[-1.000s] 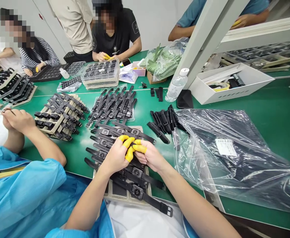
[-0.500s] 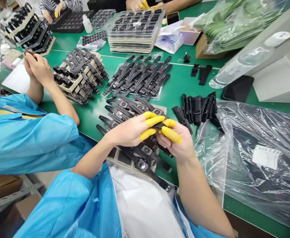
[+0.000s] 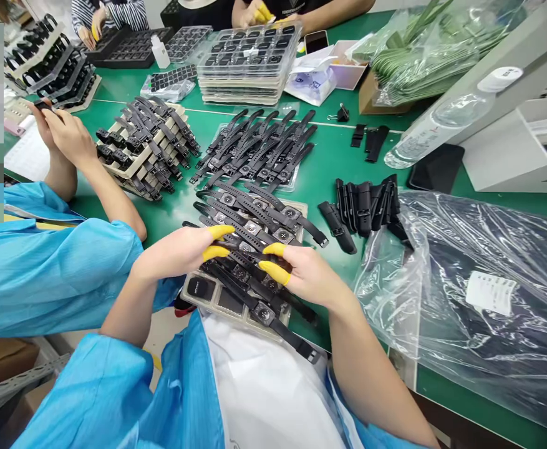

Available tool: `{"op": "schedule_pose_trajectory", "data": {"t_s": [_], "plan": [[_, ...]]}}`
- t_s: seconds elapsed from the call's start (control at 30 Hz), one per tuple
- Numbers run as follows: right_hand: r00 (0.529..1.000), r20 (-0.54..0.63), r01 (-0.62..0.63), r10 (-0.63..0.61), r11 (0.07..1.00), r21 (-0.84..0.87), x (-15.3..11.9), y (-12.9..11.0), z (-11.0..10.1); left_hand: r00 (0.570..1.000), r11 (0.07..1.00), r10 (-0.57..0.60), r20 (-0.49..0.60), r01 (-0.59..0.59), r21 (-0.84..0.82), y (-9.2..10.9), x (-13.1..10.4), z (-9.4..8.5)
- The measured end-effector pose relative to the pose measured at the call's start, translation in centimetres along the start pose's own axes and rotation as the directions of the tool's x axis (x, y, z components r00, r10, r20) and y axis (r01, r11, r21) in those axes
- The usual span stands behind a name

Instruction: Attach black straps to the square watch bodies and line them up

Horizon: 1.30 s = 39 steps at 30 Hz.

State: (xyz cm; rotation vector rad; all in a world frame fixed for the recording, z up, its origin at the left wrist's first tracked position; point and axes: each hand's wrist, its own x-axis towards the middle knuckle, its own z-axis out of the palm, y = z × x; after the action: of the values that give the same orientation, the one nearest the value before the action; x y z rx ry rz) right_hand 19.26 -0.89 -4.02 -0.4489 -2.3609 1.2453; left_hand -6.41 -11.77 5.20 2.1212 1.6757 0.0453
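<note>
Over the near tray (image 3: 216,293), left hand (image 3: 174,249) and right hand (image 3: 317,277) pinch a strap (image 3: 256,254).
It lies left to right between them.

This is a watch-assembly workshop. Strapped watches (image 3: 251,227) fill the view's centre on a green bench (image 3: 329,149); from there, a stack of clear trays (image 3: 240,93) with watch bodies (image 3: 271,37) stands at twelve o'clock, a watch-laden beige rack (image 3: 136,171) at ten and a large plastic bag (image 3: 498,368) at four. Co-workers share the bench: a blue-sleeved person (image 3: 53,268) at nine, a second person (image 3: 334,14) wearing yellow finger covers (image 3: 264,12) at twelve.
</note>
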Motion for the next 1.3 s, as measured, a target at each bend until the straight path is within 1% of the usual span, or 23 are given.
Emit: {"op": "schedule_pose_trajectory", "data": {"t_s": [0.07,0.17,0.27,0.33,0.4,0.47,0.53,0.6,0.7,0.8,0.83,0.87,0.9,0.93,0.97,1.0,1.03,1.07,1.1,1.13,1.17,1.23,1.3], "plan": [[0.999,0.028,0.039,-0.036,0.995,-0.091,-0.1,-0.1,-0.1,0.999,0.998,-0.041,0.021,0.04,0.04,-0.9,-1.2,-0.2],[0.994,0.092,0.069,-0.053,0.981,-0.181,-0.4,-0.7,0.0,0.995,0.985,-0.102,0.005,0.1,0.143,-1.8,-2.7,0.1],[0.975,0.22,0.067,-0.031,0.985,-0.159,-0.8,-1.9,0.2,0.992,0.992,-0.121,0.019,0.121,0.031,-2.1,-4.1,0.4],[0.927,0.374,0.063,-0.019,0.992,-0.107,-1.1,-2.9,0.2,0.995,0.994,-0.064,0.08,0.071,-0.085,-1.9,-4.6,0.7],[0.837,0.546,0.067,-0.02,0.996,-0.066,-1.4,-3.8,0.2,0.989,0.988,0.046,0.138,-0.025,-0.151,-1.6,-4.9,1.3],[0.753,0.658,0.069,-0.011,0.996,-0.063,-1.5,-4.3,0.3,0.98,0.983,0.128,0.155,-0.104,-0.153,-1.1,-4.7,2.2],[0.713,0.701,0.058,0.021,0.994,-0.088,-1.5,-4.4,0.5,0.979,0.986,0.143,0.143,-0.129,-0.105,-0.7,-4.3,3.2],[0.698,0.714,0.044,0.047,0.993,-0.109,-1.6,-4.3,0.8,0.983,0.99,0.135,0.124,-0.13,-0.049,-0.6,-3.9,4.1],[0.691,0.722,0.025,0.042,0.996,-0.081,-1.7,-4.0,0.7,0.987,0.99,0.143,0.07,-0.143,-0.001,-0.9,-3.5,5.3],[0.71,0.701,0.011,-0.064,0.997,0.08,-1.7,-3.6,-0.1,0.989,0.991,0.135,-0.055,-0.134,0.01,-1.3,-3.6,5.9],[0.738,0.667,-0.005,-0.104,0.987,0.159,-1.7,-3.4,-0.5,0.987,0.993,0.117,-0.106,-0.116,0.019,-1.3,-3.7,6.1],[0.788,0.605,-0.031,-0.119,0.972,0.232,-1.5,-2.9,-0.9,0.984,0.995,0.094,-0.15,-0.089,0.035,-1.4,-4.0,6.2],[0.861,0.501,-0.065,-0.09,0.957,0.283,-1.3,-2.3,-1.3,0.981,0.997,0.066,-0.181,-0.056,0.061,-1.4,-4.4,6.4],[0.936,0.351,-0.101,-0.012,0.947,0.305,-1.1,-1.3,-1.8,0.979,0.995,0.034,-0.199,-0.015,0.098,-1.4,-5.0,6.5],[0.984,0.148,-0.143,0.103,0.946,0.292,-0.8,-0.1,-2.2,0.981,0.99,0.011,-0.193,0.015,0.137,-1.5,-5.6,6.6],[0.967,-0.106,-0.201,0.232,0.949,0.241,-0.6,1.3,-2.7,0.985,0.984,-0.008,-0.171,0.038,0.173,-1.6,-6.2,6.8],[0.883,-0.351,-0.269,0.312,0.948,0.169,-0.5,3.0,-3.1,0.989,0.977,-0.019,-0.145,0.049,0.207,-1.6,-6.9,7.0],[0.78,-0.53,-0.34,0.332,0.937,0.086,-0.4,4.7,-3.5,0.994,0.967,-0.034,-0.107,0.06,0.248,-1.6,-7.5,7.2],[0.701,-0.635,-0.415,0.326,0.91,0.009,-0.3,6.4,-3.9,0.996,0.954,-0.052,-0.069,0.07,0.292,-1.4,-8.1,7.4],[0.638,-0.697,-0.485,0.327,0.874,-0.034,-0.4,7.9,-4.2,0.996,0.937,-0.079,-0.034,0.086,0.339,-1.1,-8.5,7.7],[0.608,-0.723,-0.538,0.328,0.84,-0.071,-0.4,9.3,-4.4,0.993,0.917,-0.117,0.005,0.106,0.385,-0.7,-8.7,7.9],[0.608,-0.728,-0.603,0.318,0.781,-0.162,-0.5,11.1,-4.5,0.976,0.877,-0.207,0.066,0.155,0.455,0.4,-8.6,8.2],[0.637,-0.708,-0.635,0.307,0.73,-0.255,-0.4,11.9,-4.3,0.953,0.849,-0.286,0.102,0.203,0.488,1.6,-8.0,8.2]]}}
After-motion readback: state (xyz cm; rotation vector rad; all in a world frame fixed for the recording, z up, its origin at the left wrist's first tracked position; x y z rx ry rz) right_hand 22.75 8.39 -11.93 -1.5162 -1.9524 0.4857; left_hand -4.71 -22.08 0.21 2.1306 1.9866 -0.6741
